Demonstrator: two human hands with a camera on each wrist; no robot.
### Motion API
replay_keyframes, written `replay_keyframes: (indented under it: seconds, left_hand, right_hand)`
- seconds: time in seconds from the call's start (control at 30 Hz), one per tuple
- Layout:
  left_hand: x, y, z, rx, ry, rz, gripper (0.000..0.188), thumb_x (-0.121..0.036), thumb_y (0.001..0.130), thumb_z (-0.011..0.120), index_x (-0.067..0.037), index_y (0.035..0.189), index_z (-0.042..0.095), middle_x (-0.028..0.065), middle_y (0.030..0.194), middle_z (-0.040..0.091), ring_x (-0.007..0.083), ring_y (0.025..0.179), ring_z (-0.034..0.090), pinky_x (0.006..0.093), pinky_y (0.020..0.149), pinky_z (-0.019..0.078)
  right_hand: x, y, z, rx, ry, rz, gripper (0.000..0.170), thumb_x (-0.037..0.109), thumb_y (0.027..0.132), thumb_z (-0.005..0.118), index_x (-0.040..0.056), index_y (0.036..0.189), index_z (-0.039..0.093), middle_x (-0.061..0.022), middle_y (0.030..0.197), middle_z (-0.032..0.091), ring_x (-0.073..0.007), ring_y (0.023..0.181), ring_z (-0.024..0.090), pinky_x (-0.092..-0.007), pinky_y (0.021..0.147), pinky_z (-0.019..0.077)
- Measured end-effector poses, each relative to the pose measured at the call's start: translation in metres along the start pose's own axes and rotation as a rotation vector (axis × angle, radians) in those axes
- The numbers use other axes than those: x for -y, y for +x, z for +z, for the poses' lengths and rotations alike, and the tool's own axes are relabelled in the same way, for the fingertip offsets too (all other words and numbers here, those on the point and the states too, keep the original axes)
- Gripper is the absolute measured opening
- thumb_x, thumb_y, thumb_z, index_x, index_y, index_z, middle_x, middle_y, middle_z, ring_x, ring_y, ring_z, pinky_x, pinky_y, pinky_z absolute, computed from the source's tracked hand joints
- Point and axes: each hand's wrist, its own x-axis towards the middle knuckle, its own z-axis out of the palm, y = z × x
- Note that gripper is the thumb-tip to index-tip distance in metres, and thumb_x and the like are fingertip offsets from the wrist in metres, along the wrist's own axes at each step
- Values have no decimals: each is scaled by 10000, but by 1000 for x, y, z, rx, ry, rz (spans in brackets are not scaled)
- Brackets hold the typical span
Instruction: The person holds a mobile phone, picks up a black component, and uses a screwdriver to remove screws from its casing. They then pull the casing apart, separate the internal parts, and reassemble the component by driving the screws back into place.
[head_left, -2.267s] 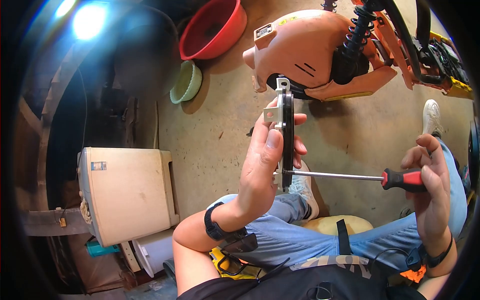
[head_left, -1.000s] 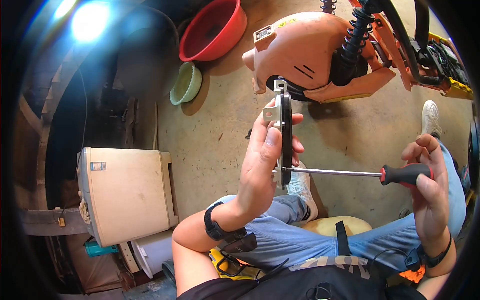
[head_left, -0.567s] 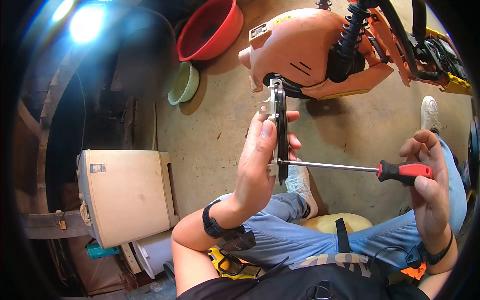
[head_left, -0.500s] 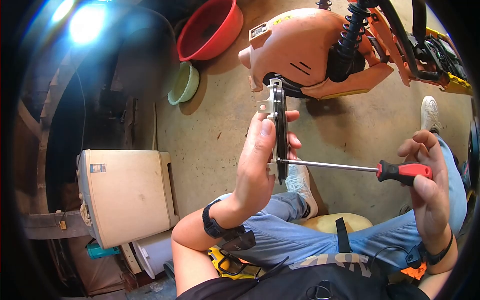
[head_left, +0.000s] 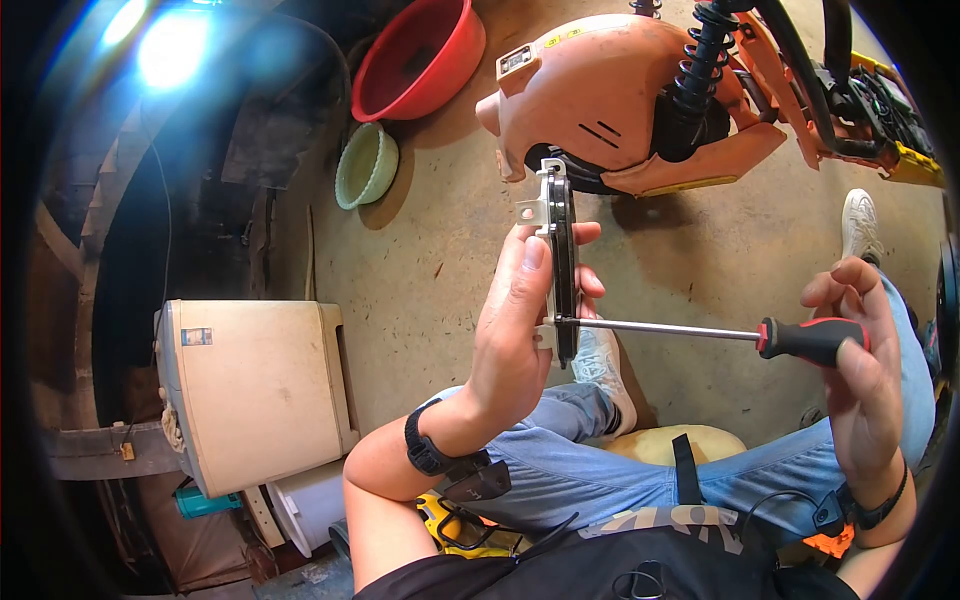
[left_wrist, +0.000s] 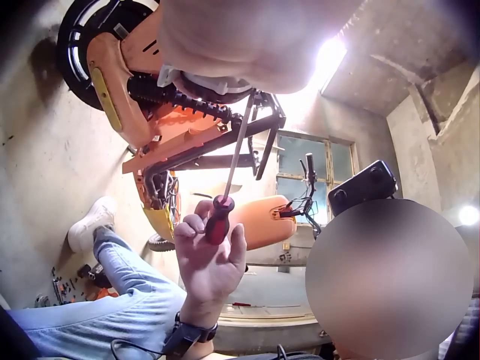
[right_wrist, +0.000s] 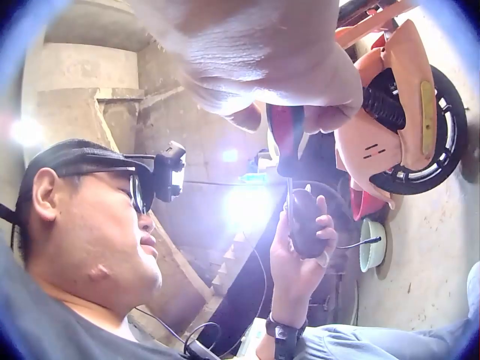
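My left hand (head_left: 513,320) holds up a flat black rounded part (head_left: 563,265) with a silver metal bracket (head_left: 532,212) along its left side, thumb on the bracket side and fingertips on the far side. In the right wrist view the black part (right_wrist: 306,223) shows a smooth oval face. From the right, my right hand (head_left: 862,370) pinches the red-and-black handle of a screwdriver (head_left: 670,329) between thumb and fingers. Its shaft lies nearly level, with the tip right at the lower end of the black part. The tip's exact seat is hidden.
Beyond the hands stands an orange scooter (head_left: 600,100) with a black spring shock absorber (head_left: 705,65). A red basin (head_left: 420,60) and a pale green basin (head_left: 367,167) sit on the concrete floor. A cream-coloured box-shaped appliance (head_left: 255,390) is at the left.
The screwdriver handle has turned about its shaft, red and black sides facing the camera by turns. The left hand and black part have shifted slightly left in the head view.
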Motion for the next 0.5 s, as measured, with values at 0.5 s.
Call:
replay_keyframes:
  seconds: [0.5]
  left_hand:
    - [1,2,-2,15,-40,-10,587,-477,1052,390,18,1357,465,99,974,629,113,821,587,237,742,481]
  right_hand:
    - [8,2,-3,-8,73,226,743,378,741,601,29,1361,386,-132,1076,564,-186,989,584,-296,948,471]
